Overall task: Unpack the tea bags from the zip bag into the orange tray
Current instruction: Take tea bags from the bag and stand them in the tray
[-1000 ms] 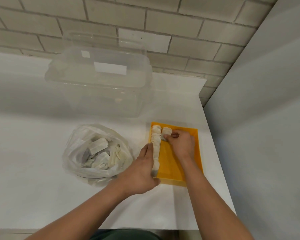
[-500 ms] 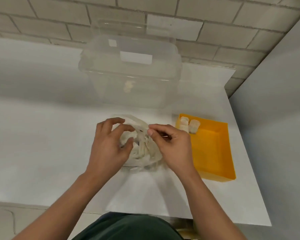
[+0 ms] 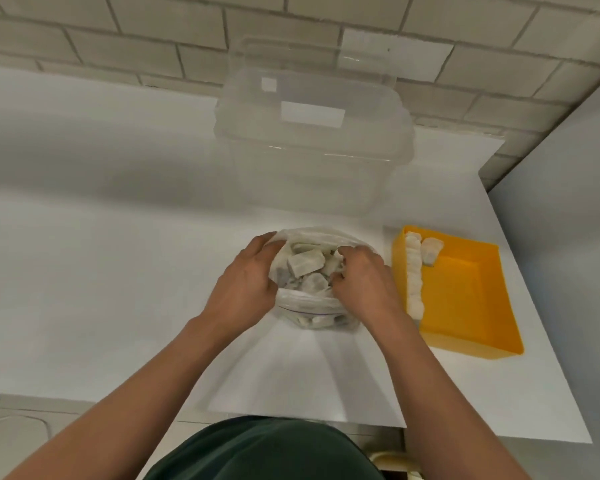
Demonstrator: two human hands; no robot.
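Clear plastic zip bag (image 3: 312,315), mouth open and facing up, purple zip line across its near face. It sits on the white bench (image 3: 101,271), right of centre, about midway between the front edge and the back edge.

Contents: loose pale tea bags (image 3: 303,263), heaped and lying at mixed angles. More of them show through the plastic below the zip line.

Left hand (image 3: 246,282): on the left side of the bag's mouth, fingers curled over the rim and gripping it, thumb on the near side.

Right hand (image 3: 364,282): at the right side of the mouth, knuckles up, fingers curled down into the opening among the tea bags. The fingertips are hidden, so whether they pinch a tea bag or the rim cannot be told.

Orange tray (image 3: 465,306): rectangular, just beside the bag, toward the right edge of the bench, apart from the right hand.

- Row of tea bags (image 3: 414,271): packed side by side along the tray's left wall, from its far left corner nearly to the near end.
- Single tea bag (image 3: 430,252): near the tray's far end, touching the row on its right.

Storage box (image 3: 312,150): clear plastic, large, behind the bag toward the back edge of the bench.

Tiled wall (image 3: 118,29): pale brick pattern, behind the bench.

Grey panel (image 3: 568,202): plain, along the right edge of the bench.

Green garment (image 3: 264,452): dark, on the person, at the front edge.
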